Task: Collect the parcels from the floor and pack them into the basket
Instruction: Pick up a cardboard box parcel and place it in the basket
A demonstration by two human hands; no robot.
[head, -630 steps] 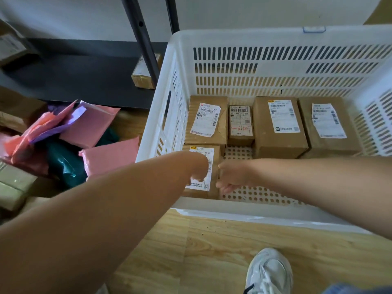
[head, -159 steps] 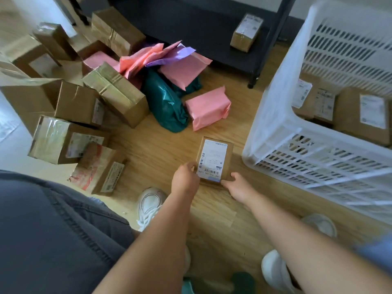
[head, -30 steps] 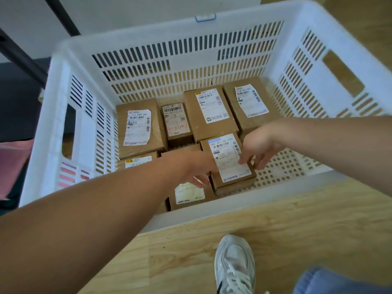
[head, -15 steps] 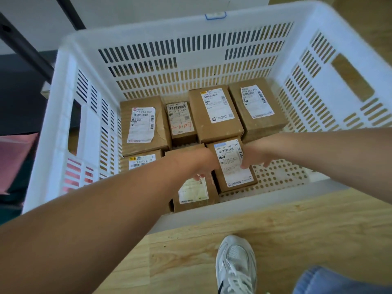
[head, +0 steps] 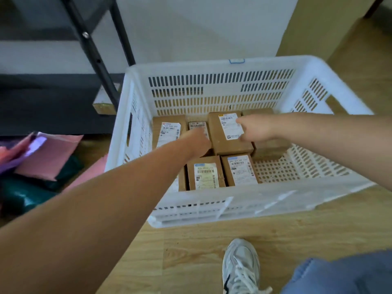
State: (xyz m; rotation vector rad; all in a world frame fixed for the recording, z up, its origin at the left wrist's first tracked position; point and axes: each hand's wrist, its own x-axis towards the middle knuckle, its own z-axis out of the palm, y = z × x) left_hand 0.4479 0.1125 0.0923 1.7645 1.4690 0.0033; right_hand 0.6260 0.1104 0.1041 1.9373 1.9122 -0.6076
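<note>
Left hand [head: 198, 140], right hand [head: 256, 128] — outstretched, flanking parcel [head: 224, 145]

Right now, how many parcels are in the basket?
7. Back row: left box, small box, big box, corner box partly behind the right hand. Front: edge box mostly behind the left forearm, middle box, right box.

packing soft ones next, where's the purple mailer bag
Head view, far left: the purple mailer bag lies on pink mailers, left of the white plastic basket.
</note>
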